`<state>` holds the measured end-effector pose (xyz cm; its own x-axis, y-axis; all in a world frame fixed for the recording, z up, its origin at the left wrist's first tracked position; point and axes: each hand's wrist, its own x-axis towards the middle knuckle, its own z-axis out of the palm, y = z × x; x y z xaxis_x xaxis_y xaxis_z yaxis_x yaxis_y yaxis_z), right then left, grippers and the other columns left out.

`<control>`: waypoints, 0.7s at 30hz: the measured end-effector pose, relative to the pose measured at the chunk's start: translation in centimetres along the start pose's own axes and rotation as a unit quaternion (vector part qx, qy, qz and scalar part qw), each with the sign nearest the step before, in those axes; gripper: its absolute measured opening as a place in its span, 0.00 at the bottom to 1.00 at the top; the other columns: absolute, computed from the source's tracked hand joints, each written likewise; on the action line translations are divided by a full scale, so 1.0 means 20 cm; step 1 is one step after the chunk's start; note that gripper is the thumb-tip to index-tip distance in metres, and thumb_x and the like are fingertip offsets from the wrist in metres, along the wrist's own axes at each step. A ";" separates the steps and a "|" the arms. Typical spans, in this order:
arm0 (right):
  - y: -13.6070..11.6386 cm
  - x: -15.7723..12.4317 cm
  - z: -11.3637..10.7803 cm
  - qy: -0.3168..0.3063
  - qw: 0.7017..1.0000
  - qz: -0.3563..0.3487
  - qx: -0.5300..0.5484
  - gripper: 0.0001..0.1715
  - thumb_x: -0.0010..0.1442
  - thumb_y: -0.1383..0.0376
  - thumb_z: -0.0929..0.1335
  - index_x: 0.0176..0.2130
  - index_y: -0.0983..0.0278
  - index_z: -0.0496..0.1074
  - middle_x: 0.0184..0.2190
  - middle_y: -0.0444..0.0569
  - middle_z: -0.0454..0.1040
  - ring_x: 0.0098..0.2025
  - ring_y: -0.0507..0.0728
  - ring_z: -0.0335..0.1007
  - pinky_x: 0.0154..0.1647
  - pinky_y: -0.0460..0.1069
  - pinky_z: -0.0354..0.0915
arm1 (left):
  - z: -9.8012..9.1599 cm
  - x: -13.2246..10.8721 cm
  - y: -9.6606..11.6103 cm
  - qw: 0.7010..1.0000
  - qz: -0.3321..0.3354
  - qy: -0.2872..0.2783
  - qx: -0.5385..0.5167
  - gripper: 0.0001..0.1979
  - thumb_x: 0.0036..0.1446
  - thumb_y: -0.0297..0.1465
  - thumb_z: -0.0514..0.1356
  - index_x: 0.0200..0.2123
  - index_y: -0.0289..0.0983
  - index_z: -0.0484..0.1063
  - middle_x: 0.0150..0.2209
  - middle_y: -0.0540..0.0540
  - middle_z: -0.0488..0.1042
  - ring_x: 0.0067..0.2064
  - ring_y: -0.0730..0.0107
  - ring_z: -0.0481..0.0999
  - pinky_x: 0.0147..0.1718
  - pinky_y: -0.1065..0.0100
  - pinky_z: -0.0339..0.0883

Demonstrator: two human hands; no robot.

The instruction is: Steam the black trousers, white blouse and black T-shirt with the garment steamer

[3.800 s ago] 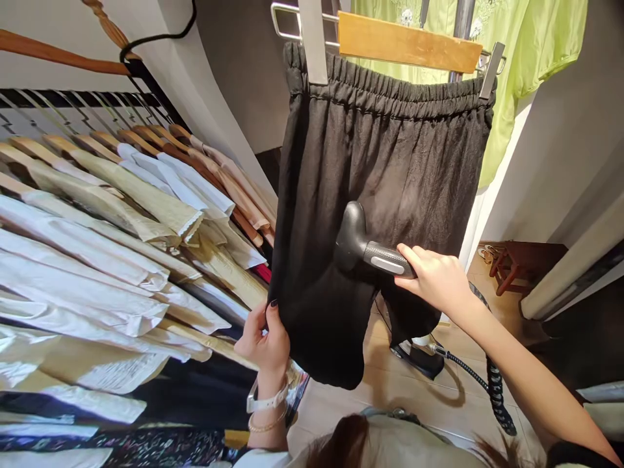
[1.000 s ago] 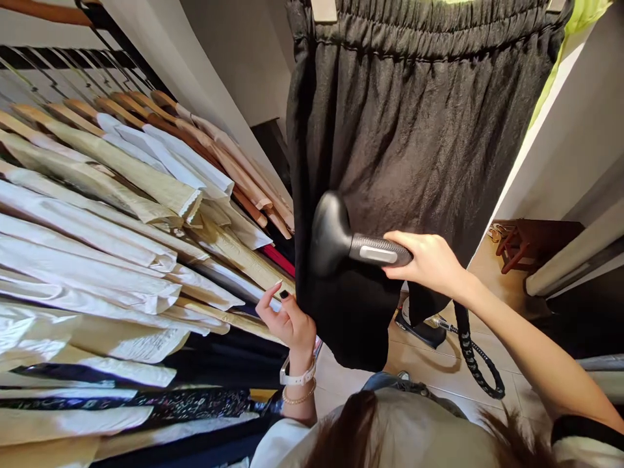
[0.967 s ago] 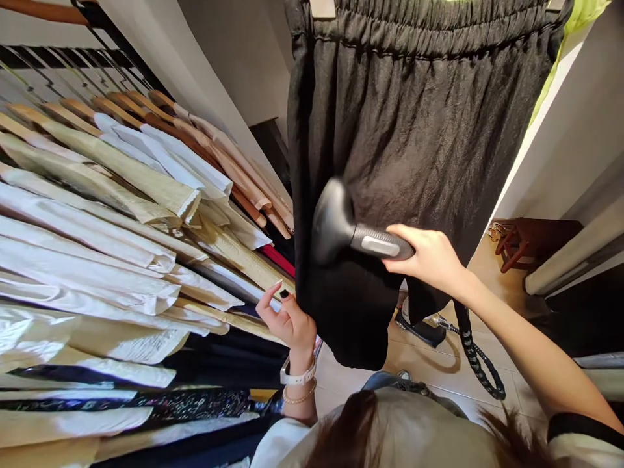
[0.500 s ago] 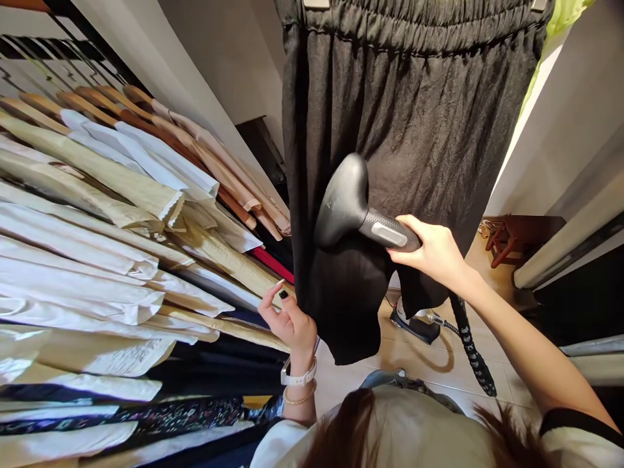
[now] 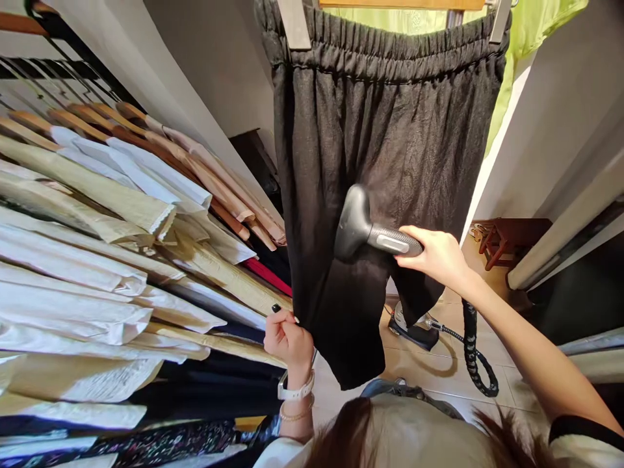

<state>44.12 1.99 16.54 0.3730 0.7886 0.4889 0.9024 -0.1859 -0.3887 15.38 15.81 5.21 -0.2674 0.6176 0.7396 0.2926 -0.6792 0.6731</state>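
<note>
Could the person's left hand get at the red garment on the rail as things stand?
Probably yes: the left hand sits close below the red garment, with only soft pale hanging clothes between, though it seems to be pinching the black trousers and would likely let go first.

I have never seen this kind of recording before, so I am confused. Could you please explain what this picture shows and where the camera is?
One camera is worn on the person's head, looking forward and down at the hands. There is no machine arm here, only two bare hands. The right hand grips the handle of a black handheld garment steamer, held close in front of the black trousers. The trousers hang from metal clips. The left hand pinches the edge of a trouser leg. A hose runs down to a base on the tiled floor. At left, pale clothes hang on a rack.
</note>
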 end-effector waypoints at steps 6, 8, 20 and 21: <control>0.04 -0.03 -0.03 -0.004 0.999 0.034 -0.001 0.26 0.55 0.54 0.73 0.53 0.56 0.76 0.42 0.45 0.83 0.41 0.61 0.80 0.38 0.49 0.66 | -0.01 -0.01 -0.02 1.000 -0.003 -0.023 0.010 0.08 0.53 0.26 0.52 0.22 0.38 0.63 0.23 0.53 0.65 0.26 0.72 0.65 0.31 0.68 0.60; 0.05 -0.04 -0.02 -0.011 1.000 0.023 -0.017 0.25 0.55 0.55 0.73 0.53 0.55 0.76 0.45 0.45 0.83 0.43 0.62 0.80 0.39 0.49 0.66 | -0.01 -0.01 -0.04 1.000 0.011 -0.029 0.004 0.08 0.53 0.27 0.53 0.22 0.39 0.64 0.22 0.53 0.66 0.26 0.72 0.66 0.31 0.68 0.61; 0.08 -0.08 0.05 0.036 0.994 0.101 0.022 0.28 0.56 0.53 0.73 0.56 0.56 0.74 0.45 0.46 0.83 0.43 0.62 0.80 0.39 0.49 0.67 | 0.00 0.03 -0.05 0.999 0.048 -0.002 -0.001 0.09 0.52 0.28 0.54 0.21 0.39 0.66 0.21 0.53 0.68 0.24 0.71 0.66 0.29 0.67 0.59; 0.07 -0.08 0.05 0.034 0.993 0.106 0.030 0.29 0.56 0.53 0.73 0.56 0.56 0.74 0.44 0.46 0.83 0.43 0.62 0.80 0.39 0.49 0.67 | 0.00 0.03 -0.05 0.999 0.049 -0.003 -0.001 0.09 0.52 0.28 0.54 0.21 0.39 0.66 0.21 0.52 0.68 0.24 0.70 0.67 0.29 0.67 0.59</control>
<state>44.66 0.98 14.42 0.5679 0.6945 0.4418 0.7889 -0.3061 -0.5328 14.92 16.89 4.95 -0.2318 0.5514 0.8014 0.3151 -0.7368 0.5981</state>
